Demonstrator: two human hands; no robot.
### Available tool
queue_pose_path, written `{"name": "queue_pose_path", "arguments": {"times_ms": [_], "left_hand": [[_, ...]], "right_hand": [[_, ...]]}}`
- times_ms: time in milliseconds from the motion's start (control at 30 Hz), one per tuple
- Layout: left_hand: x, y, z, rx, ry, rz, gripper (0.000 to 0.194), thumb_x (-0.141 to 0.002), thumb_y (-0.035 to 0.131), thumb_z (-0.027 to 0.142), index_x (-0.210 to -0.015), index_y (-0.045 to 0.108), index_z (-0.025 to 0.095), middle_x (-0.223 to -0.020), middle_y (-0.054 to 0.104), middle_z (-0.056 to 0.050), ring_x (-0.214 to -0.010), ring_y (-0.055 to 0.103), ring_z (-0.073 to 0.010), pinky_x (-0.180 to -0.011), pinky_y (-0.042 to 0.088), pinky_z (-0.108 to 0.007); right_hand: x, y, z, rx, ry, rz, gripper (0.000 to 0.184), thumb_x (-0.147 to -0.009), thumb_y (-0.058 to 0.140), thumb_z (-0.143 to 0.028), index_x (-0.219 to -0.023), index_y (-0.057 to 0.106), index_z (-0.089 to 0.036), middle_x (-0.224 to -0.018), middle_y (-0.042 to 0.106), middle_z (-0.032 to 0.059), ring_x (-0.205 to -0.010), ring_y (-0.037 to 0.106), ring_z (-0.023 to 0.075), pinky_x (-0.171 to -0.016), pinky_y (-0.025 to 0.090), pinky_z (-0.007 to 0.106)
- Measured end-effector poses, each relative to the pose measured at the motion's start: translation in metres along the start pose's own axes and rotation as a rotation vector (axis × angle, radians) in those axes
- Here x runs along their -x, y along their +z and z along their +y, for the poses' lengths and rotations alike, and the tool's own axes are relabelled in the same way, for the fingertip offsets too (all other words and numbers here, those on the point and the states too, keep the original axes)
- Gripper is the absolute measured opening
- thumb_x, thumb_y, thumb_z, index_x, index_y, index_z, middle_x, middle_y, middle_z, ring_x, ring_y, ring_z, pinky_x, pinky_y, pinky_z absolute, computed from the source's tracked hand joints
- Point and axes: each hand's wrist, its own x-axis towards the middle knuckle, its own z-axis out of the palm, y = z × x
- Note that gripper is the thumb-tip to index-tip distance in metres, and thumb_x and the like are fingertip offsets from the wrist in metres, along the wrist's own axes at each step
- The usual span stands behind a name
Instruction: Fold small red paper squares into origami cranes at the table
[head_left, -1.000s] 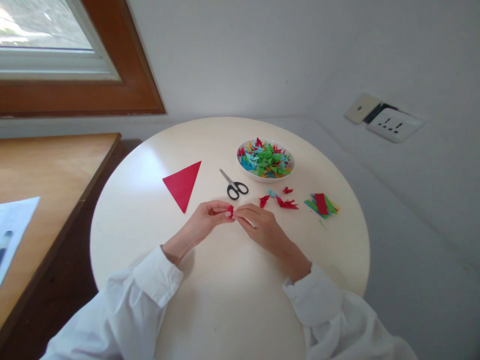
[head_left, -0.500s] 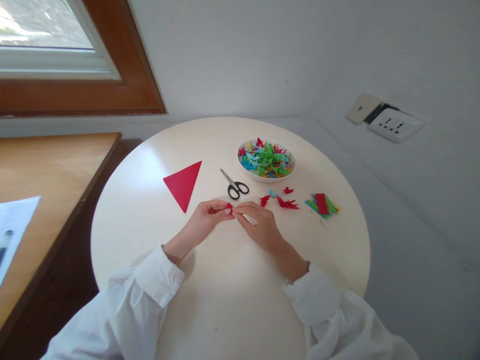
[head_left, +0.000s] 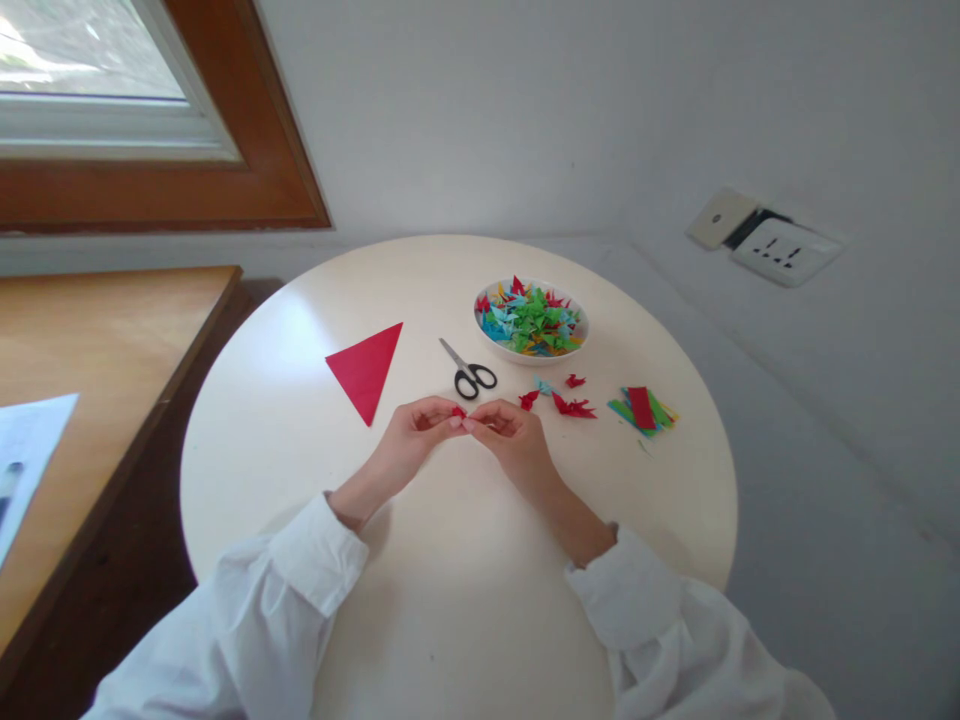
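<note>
My left hand [head_left: 415, 430] and my right hand [head_left: 512, 437] meet fingertip to fingertip over the middle of the round cream table [head_left: 300, 470]. Both pinch a tiny red folded paper piece [head_left: 458, 412], mostly hidden by the fingers. Just beyond the hands lie black-handled scissors [head_left: 469, 370]. A red paper triangle [head_left: 366, 368] lies flat to the left. Small red folded pieces [head_left: 571, 405] lie right of my right hand.
A white bowl [head_left: 496, 340] heaped with small coloured folded papers stands behind the scissors. A stack of coloured paper strips [head_left: 643, 409] lies at the right. A wooden desk [head_left: 90, 350] with a printed sheet adjoins the table's left. A wall socket [head_left: 786, 252] is at the right.
My right hand has curled its fingers in and drawn slightly closer to my left hand. The red piece has shifted a little in the pinch. Nothing else on the table moved.
</note>
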Motion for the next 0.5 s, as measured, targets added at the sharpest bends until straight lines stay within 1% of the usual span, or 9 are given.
{"name": "queue_pose_path", "arguments": {"times_ms": [133, 267, 367, 500], "left_hand": [[0.0000, 0.0000, 0.0009, -0.090, 0.031, 0.024, 0.018, -0.065, 0.071, 0.028, -0.074, 0.064, 0.014, -0.071, 0.065, -0.002, -0.067, 0.057, -0.0113, -0.066, 0.044, -0.023], [-0.0002, 0.0002, 0.0006, -0.116, 0.067, 0.013, 0.017, -0.066, 0.069, 0.028, -0.075, 0.063, 0.014, -0.071, 0.065, -0.002, -0.068, 0.059, -0.0120, -0.066, 0.045, -0.023], [0.0000, -0.0001, 0.0013, -0.151, 0.081, 0.001, 0.017, -0.068, 0.068, 0.028, -0.076, 0.063, 0.014, -0.072, 0.065, -0.002, -0.068, 0.059, -0.0125, -0.066, 0.046, -0.024], [0.0010, 0.0003, 0.0030, -0.195, 0.098, -0.012, 0.018, -0.068, 0.067, 0.030, -0.076, 0.063, 0.014, -0.070, 0.064, -0.002, -0.065, 0.058, -0.0124, -0.063, 0.046, -0.024]], "right_hand": [[-0.0006, 0.0002, -0.0035, 0.000, 0.053, -0.041, 0.010, -0.060, 0.067, -0.026, -0.062, 0.061, -0.018, -0.062, 0.060, -0.0016, -0.060, 0.053, 0.0117, -0.060, 0.042, 0.026], [-0.0016, -0.0007, -0.0009, -0.060, 0.089, -0.080, 0.008, -0.061, 0.065, -0.025, -0.061, 0.062, -0.018, -0.056, 0.054, -0.0040, -0.055, 0.045, 0.0092, -0.055, 0.035, 0.024], [-0.0019, -0.0012, 0.0023, -0.134, 0.142, -0.115, 0.007, -0.063, 0.063, -0.025, -0.062, 0.062, -0.018, -0.055, 0.052, -0.0044, -0.053, 0.042, 0.0082, -0.054, 0.031, 0.024], [-0.0007, 0.0003, 0.0025, -0.282, 0.248, -0.130, 0.006, -0.061, 0.064, -0.023, -0.060, 0.062, -0.018, -0.055, 0.052, -0.0044, -0.053, 0.040, 0.0072, -0.055, 0.031, 0.024]]}}
